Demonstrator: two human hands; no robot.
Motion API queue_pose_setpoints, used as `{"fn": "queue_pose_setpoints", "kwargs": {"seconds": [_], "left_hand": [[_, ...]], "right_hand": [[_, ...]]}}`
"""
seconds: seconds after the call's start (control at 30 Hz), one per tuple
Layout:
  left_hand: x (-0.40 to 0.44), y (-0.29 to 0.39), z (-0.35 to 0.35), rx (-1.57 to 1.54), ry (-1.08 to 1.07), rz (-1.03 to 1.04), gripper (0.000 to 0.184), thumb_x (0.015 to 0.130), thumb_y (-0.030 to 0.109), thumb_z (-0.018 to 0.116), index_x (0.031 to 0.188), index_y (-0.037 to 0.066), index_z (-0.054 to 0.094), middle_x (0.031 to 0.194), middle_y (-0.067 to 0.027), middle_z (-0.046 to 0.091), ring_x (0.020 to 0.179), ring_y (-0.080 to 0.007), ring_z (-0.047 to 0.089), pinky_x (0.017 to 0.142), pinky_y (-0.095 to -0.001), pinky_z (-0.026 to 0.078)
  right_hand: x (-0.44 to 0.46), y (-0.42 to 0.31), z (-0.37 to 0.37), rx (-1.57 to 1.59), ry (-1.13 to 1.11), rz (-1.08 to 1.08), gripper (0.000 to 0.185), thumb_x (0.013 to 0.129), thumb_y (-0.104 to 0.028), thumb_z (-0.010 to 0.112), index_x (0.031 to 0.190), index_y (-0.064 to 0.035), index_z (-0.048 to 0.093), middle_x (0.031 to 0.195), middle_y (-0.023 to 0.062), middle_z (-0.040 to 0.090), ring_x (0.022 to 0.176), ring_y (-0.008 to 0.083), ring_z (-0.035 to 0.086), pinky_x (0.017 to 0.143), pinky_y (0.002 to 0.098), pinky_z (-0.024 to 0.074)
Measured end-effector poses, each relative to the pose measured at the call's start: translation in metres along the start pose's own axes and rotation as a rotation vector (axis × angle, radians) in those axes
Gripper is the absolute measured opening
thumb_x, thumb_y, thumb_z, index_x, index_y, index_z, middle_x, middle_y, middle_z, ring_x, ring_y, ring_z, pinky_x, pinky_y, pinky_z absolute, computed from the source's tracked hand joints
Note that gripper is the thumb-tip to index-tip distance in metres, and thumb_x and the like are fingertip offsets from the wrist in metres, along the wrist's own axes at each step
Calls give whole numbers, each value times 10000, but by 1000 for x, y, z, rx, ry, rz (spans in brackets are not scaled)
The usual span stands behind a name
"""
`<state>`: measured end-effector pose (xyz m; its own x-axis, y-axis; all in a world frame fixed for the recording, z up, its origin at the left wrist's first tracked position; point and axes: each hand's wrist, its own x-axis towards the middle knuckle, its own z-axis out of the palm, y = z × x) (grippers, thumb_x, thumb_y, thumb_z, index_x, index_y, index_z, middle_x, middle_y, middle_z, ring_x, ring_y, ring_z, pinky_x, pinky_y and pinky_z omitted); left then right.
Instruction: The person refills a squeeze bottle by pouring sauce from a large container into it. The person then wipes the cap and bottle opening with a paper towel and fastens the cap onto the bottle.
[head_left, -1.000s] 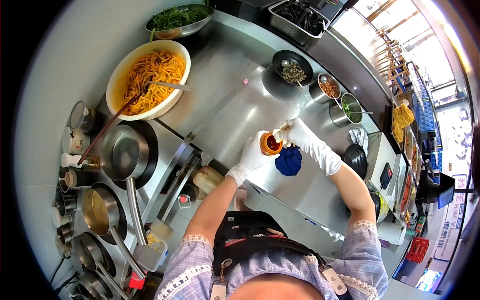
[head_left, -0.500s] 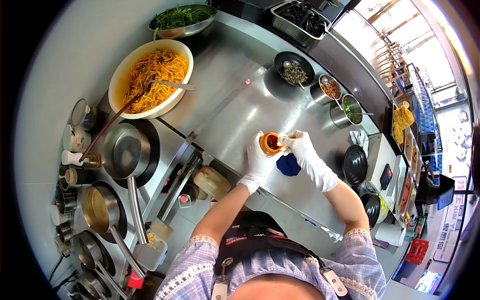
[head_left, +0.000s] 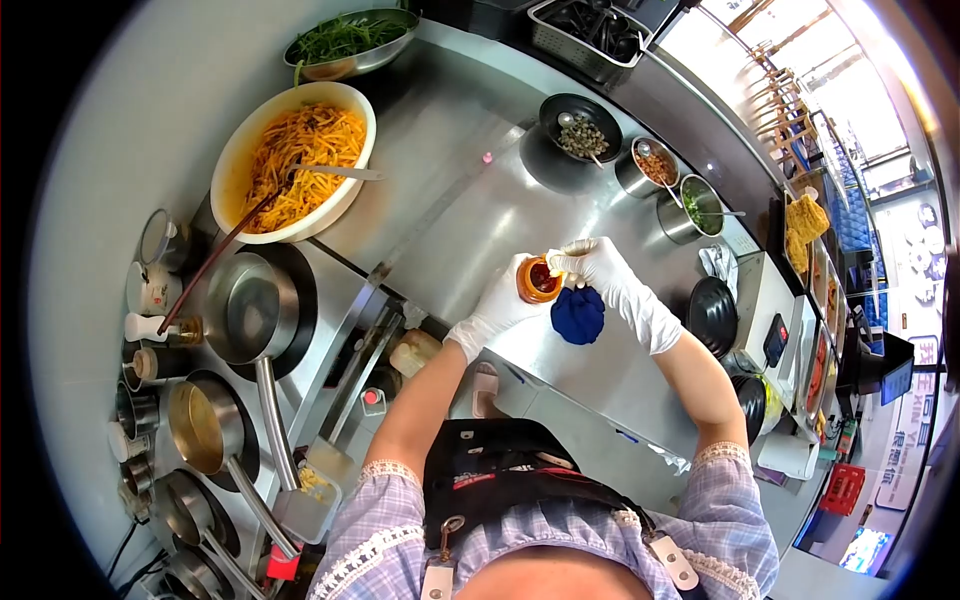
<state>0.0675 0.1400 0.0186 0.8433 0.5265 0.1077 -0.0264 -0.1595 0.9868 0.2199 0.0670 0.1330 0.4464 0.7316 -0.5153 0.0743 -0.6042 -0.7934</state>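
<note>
A small open jar point(head_left: 539, 281) with orange-red contents is tilted over the steel counter point(head_left: 440, 230). My left hand point(head_left: 505, 300), in a white glove, is wrapped round the jar's left side. My right hand point(head_left: 592, 268), also gloved, touches the jar's rim with its fingers pinched together; what they hold, if anything, is too small to name. On the counter just below my right hand lies a dark blue cloth point(head_left: 577, 316).
A white bowl of orange strips point(head_left: 226, 180) and a bowl of greens point(head_left: 350, 62) stand at the upper left. Pans point(head_left: 250, 307) line the left side. A black bowl point(head_left: 550, 118) and steel pots point(head_left: 683, 225) stand at the back right.
The camera view has shifted slightly. Both hands stay at the jar, and my right hand has moved a little at its rim. More of the blue cloth shows than half a second ago.
</note>
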Motion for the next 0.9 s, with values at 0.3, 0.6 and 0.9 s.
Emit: {"fn": "queue_pose_setpoints", "kwargs": {"seconds": [0.3, 0.6, 0.9], "left_hand": [[-7, 6, 15, 56, 234, 55, 598, 681, 162, 836, 1125, 38, 454, 1031, -106, 579, 957, -214, 600, 850, -321, 479], [-11, 10, 44, 231, 664, -49, 751, 599, 191, 870, 1179, -24, 444, 1136, -215, 564, 1045, -363, 563, 887, -412, 453], [5, 9, -29, 150, -58, 80, 990, 645, 183, 842, 1421, 31, 247, 1317, -166, 475, 1252, -284, 469, 1053, -342, 362]], "right_hand": [[-20, 21, 16, 267, 124, -56, 167, 832, -132, 723, 888, 24, 706, 689, 35, 651, 507, 48, 483, 457, 181, 373], [-27, 31, 36, 542, 254, -101, 179, 843, -175, 720, 842, 3, 700, 708, 43, 666, 513, 60, 513, 470, 180, 390], [-7, 14, 6, 308, 26, -70, 135, 824, -114, 727, 874, 10, 707, 718, 51, 679, 511, 43, 490, 452, 175, 356]]}}
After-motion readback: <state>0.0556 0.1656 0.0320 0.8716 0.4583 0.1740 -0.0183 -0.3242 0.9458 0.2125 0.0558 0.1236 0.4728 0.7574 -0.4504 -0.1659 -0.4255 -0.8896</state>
